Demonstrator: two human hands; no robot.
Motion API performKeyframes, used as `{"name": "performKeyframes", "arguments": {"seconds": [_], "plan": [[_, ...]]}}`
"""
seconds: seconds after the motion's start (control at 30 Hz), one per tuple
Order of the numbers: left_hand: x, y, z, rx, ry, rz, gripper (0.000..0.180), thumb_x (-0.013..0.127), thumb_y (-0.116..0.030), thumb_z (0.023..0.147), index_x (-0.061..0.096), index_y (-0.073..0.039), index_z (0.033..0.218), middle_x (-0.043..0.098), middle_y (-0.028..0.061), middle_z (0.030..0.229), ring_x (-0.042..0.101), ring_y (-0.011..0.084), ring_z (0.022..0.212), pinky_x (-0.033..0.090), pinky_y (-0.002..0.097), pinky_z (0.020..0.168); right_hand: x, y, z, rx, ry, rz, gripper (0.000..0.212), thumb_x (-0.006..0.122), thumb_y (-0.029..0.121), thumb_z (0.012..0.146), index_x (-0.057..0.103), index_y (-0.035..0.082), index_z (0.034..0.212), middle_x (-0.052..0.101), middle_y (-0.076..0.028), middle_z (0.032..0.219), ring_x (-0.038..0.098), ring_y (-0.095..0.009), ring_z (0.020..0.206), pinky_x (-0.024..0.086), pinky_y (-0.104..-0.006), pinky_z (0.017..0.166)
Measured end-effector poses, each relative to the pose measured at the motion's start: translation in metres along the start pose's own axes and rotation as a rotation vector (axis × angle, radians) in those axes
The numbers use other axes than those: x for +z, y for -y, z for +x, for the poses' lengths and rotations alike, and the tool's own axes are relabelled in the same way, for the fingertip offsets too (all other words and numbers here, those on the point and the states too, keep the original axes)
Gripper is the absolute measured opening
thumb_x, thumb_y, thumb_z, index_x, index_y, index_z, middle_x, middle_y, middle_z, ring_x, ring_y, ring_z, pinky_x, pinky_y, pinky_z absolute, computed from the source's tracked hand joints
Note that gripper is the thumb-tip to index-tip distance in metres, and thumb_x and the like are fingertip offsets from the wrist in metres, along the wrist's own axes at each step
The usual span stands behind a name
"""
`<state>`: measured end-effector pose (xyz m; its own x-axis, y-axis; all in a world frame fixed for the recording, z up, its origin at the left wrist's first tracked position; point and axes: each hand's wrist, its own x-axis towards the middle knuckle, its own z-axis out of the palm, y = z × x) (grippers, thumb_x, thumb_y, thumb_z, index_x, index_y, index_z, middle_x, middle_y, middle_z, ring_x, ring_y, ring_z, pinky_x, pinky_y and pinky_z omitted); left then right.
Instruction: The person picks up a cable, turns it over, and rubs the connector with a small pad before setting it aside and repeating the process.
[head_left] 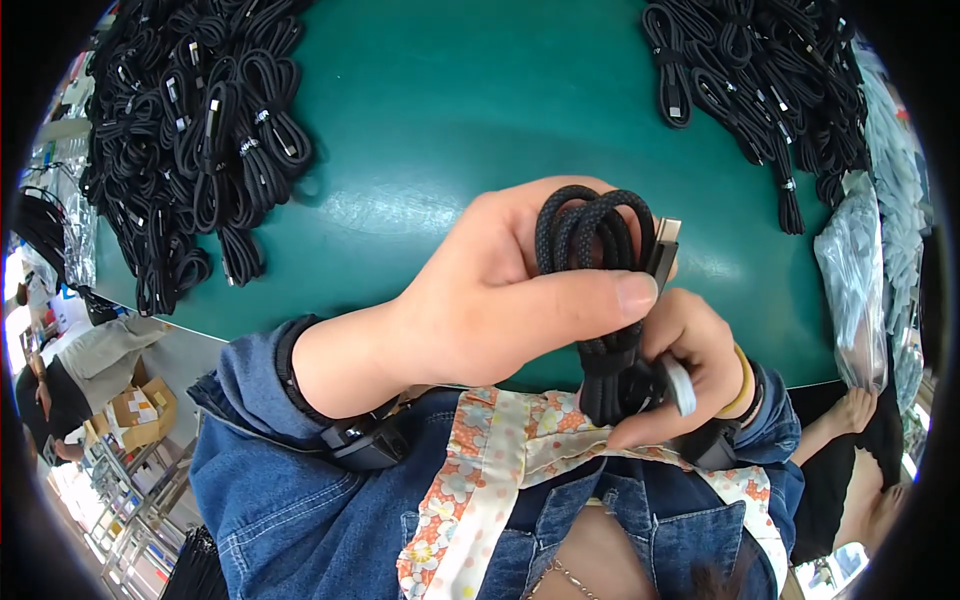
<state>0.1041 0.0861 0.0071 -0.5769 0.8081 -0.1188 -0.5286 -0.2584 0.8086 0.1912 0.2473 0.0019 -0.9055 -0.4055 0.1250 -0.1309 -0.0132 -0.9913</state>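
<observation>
A coiled black braided cable (592, 235) is held upright in front of me. My left hand (500, 290) is closed round its upper loops, with the thumb pressed across them. Beside that thumb a metal-tipped connector (666, 240) points up. A black band (610, 358) wraps the lower part of the coil. There my right hand (705, 365) grips the cable, its fingers curled and its thumb low on the bundle. A short pale grey piece (681, 387) sticks out by the right fingers; I cannot make out what it is.
Piles of coiled black cables lie on the green table (480, 90), one heap (200, 130) at the left and another (770, 80) at the right. Clear plastic bags (855, 290) hang at the right edge, with another person's hand (852, 412) below. Cardboard boxes (138, 412) stand at the lower left.
</observation>
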Motion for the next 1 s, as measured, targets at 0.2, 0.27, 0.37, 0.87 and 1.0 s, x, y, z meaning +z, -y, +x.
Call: {"name": "performKeyframes", "arguments": {"seconds": [0.2,0.27,0.37,0.87,1.0], "plan": [[-0.001,0.008,0.002,-0.039,0.065,-0.094,0.028,0.056,-0.024,0.068,0.049,0.001,0.077,0.049,0.0095,0.072,0.043,0.0124,0.060,0.033,0.0230,0.053,0.000,-0.002,-0.002,0.026,0.012,0.017,0.042,0.077,0.019,0.055,0.039,0.006,0.068,0.040,-0.003,0.055,0.038,-0.013,0.041,0.027,-0.0244,0.038],[0.001,0.009,0.003,-0.032,0.065,-0.100,0.028,0.055,-0.024,0.068,0.049,0.001,0.077,0.050,0.0095,0.072,0.044,0.0125,0.061,0.034,0.0232,0.053,0.000,-0.006,-0.003,-0.031,-0.008,0.010,0.042,0.077,0.019,0.055,0.040,0.006,0.069,0.040,-0.002,0.054,0.037,-0.013,0.042,0.027,-0.0247,0.038],[0.004,0.008,0.001,-0.021,0.063,-0.102,0.027,0.055,-0.025,0.069,0.049,0.001,0.078,0.050,0.0096,0.072,0.044,0.0128,0.062,0.034,0.0236,0.054,0.001,-0.008,-0.005,-0.033,-0.034,0.005,0.042,0.077,0.020,0.055,0.039,0.006,0.069,0.041,-0.003,0.055,0.038,-0.013,0.041,0.027,-0.0255,0.037],[0.002,-0.005,-0.008,-0.056,-0.240,0.150,0.018,0.064,-0.005,0.066,0.048,-0.004,0.072,0.045,-0.0027,0.063,0.040,0.0034,0.057,0.031,0.0176,0.049,0.018,-0.014,0.008,0.328,0.030,0.268,0.057,0.067,-0.002,0.062,0.034,0.000,0.109,0.046,-0.008,0.101,0.046,-0.012,0.093,0.036,-0.0216,0.075],[0.002,0.000,-0.006,0.024,-0.311,0.095,0.015,0.061,-0.009,0.070,0.047,-0.004,0.069,0.044,-0.0035,0.063,0.039,0.0035,0.056,0.030,0.0180,0.048,0.020,-0.015,0.010,0.274,-0.067,0.305,0.059,0.068,0.001,0.062,0.034,-0.001,0.109,0.047,-0.011,0.102,0.048,-0.014,0.093,0.037,-0.0218,0.074]]}}
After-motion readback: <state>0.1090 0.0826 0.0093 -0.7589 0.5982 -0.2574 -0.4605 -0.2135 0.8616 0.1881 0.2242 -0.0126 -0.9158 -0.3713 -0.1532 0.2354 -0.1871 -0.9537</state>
